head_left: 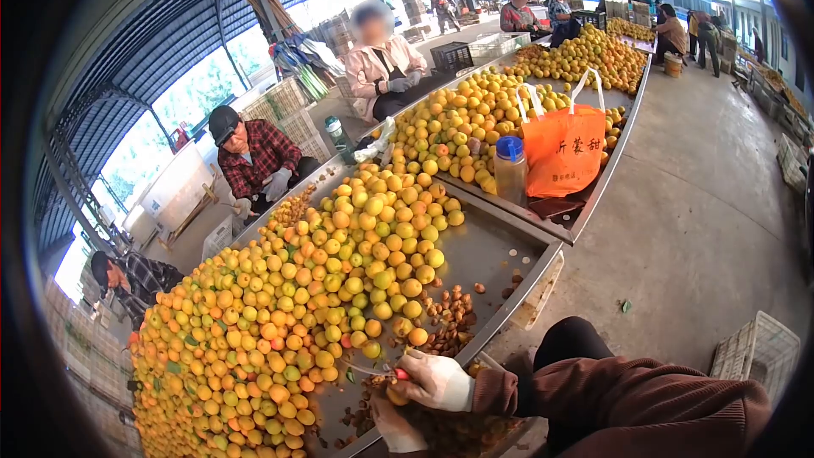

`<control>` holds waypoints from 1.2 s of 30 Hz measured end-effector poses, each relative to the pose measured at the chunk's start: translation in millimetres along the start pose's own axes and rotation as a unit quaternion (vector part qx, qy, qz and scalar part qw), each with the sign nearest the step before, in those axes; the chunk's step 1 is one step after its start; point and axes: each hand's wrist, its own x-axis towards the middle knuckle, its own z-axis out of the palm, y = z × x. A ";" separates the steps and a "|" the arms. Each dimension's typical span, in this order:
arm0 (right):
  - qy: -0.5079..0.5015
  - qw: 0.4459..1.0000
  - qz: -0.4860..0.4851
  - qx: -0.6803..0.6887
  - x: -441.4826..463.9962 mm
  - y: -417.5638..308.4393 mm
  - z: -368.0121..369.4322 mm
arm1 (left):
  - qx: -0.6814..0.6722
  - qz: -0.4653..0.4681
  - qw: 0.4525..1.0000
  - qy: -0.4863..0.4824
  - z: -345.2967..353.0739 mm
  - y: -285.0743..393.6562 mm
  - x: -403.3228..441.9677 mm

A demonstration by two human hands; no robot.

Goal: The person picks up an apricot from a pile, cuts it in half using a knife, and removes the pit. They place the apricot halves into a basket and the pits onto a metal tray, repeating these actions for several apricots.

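Note:
My right hand (437, 380), in a pale glove, is closed around the red handle (401, 374) of a small tool with a thin, curved metal part pointing left. Just below it my left hand (396, 426), also gloved, is closed on a yellow-orange fruit (396, 395) at the metal table's near edge. A large heap of yellow-orange fruit (280, 314) covers the table to the left and beyond. Brown pits (449, 314) lie beside the heap, above my hands. The fingertips of my left hand are partly hidden.
An orange bag (565, 153) and a blue-lidded bottle (510, 171) stand on the metal table (483, 246). Across it, people sit, one in a plaid shirt (254, 153), one in a pink jacket (381, 64). A pale crate (755, 348) is at the right on the floor.

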 end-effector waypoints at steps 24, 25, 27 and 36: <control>0.033 0.981 0.155 0.114 11.7 -13.6 40.5 | 0.407 0.213 0.883 0.098 22.4 23.9 -4.1; 0.033 0.981 0.156 0.114 10.3 -14.9 39.4 | 0.397 0.233 0.883 0.090 20.5 18.2 -2.8; 0.050 0.995 0.073 0.055 5.4 -18.1 33.3 | 0.347 0.193 0.913 0.090 15.9 7.3 -4.5; -0.063 0.990 -0.114 -0.047 -10.1 -2.7 30.1 | -0.393 -0.238 0.888 0.019 -24.3 -90.5 2.0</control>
